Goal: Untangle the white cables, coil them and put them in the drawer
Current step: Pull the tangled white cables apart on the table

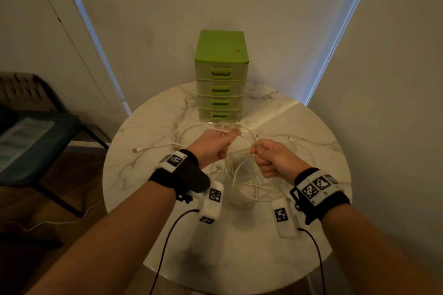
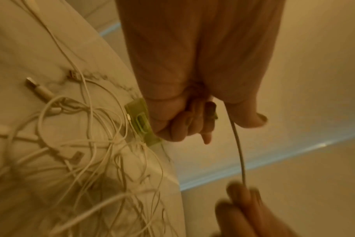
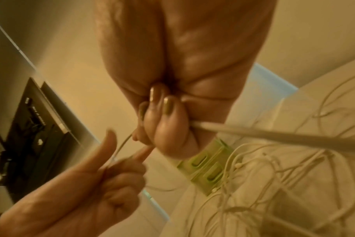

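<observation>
Both fists are up over the round marble table (image 1: 148, 127), the left hand (image 1: 211, 146) and right hand (image 1: 273, 158) each clenched on a strand of the white cables (image 1: 242, 175) (the tangle sags beneath them), green drawer unit (image 1: 221, 74) standing shut just beyond.

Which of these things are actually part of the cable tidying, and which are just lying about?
Part of the job: white cables tangled on the table, green drawer unit, left hand and right hand gripping cable.

Lying about: marble table, dark chair, floor cable.
</observation>
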The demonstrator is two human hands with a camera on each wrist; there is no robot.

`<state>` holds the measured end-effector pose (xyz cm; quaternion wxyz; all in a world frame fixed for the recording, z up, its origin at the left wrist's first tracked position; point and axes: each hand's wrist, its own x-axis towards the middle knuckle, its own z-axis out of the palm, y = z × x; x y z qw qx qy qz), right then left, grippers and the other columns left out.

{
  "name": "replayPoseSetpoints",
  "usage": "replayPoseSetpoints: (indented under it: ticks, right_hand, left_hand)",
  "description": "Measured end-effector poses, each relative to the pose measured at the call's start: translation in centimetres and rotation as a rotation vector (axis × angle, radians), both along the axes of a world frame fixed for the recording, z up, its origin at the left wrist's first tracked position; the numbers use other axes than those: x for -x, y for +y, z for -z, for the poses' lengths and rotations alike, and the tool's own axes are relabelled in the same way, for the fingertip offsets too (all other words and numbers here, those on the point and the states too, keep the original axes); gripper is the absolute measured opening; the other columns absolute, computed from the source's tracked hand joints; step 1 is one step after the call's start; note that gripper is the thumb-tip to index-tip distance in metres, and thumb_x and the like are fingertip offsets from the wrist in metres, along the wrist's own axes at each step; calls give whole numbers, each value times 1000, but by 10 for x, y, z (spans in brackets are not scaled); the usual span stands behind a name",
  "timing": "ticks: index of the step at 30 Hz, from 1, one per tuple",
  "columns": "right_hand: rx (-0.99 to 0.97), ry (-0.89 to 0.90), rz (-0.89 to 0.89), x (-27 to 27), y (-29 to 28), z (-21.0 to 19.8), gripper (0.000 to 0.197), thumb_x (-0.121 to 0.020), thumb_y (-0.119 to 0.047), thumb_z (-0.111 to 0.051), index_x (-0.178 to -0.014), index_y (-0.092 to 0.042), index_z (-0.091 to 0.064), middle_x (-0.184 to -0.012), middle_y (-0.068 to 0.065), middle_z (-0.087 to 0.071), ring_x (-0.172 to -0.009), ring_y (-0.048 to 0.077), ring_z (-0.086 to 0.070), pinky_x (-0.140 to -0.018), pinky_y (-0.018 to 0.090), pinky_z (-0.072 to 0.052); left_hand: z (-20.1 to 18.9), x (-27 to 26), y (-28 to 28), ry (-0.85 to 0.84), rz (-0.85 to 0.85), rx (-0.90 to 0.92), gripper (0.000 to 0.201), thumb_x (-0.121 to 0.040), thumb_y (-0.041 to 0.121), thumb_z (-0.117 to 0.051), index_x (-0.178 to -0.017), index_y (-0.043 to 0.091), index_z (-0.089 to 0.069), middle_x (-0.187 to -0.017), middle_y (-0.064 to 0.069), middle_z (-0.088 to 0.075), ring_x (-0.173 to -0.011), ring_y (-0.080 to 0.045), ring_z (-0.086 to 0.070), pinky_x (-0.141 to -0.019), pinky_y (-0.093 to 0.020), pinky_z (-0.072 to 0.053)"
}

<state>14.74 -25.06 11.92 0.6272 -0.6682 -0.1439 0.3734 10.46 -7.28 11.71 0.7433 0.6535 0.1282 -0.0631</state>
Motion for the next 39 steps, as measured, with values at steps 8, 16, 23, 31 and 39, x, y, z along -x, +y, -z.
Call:
replayPoseSetpoints:
  ticks: [8,16,23,31,39]
  right_hand:
    - [33,-144,-87,4,-8,-1,28,-97,0,-30,-85,-12,-53,-55,3,-37,-39,5,-35,-45,20,-30]
    - [124,-221,-111,-7,-46,4,24,-97,-4,-34,-85,-12,-54,-60,7,-38,-42,5,-39,-46,16,-37]
    - [257,-353,-217,8,-44,3,15,-93,-4,-45,-89,-11,-57,-77,6,-66,-64,1,-58,-68,18,-43]
    - [275,-352,-112,46,-5,-13,43,-86,-33,-56,-128,-23,-49,-113,-1,-66,-79,6,-55,-67,21,-40]
    - [183,-262,-13,114,45,-7,17,-90,-9,-54,-73,-9,-53,-50,-3,-65,-38,2,-52,-38,14,-41]
  left_hand:
    - [-13,2,-18,-115,-284,-171,23,-94,18,-53,-71,17,-55,-34,14,-41,-34,0,-33,-47,-23,-28]
    - [-23,15,33,-137,-604,-332,28,-94,27,-53,-67,20,-55,-33,12,-39,-35,-3,-32,-48,-25,-30]
    - [-26,17,28,-136,-537,-393,31,-94,29,-52,-65,18,-52,-51,-1,-35,-43,-9,-30,-47,-24,-30]
    - [-20,42,-1,-67,-121,-413,23,-92,28,-55,-89,6,-56,-34,16,-46,-37,-1,-32,-45,-18,-31]
    - [-7,105,5,-119,37,-359,22,-92,24,-56,-71,19,-58,-41,14,-48,-41,0,-37,-47,-21,-30]
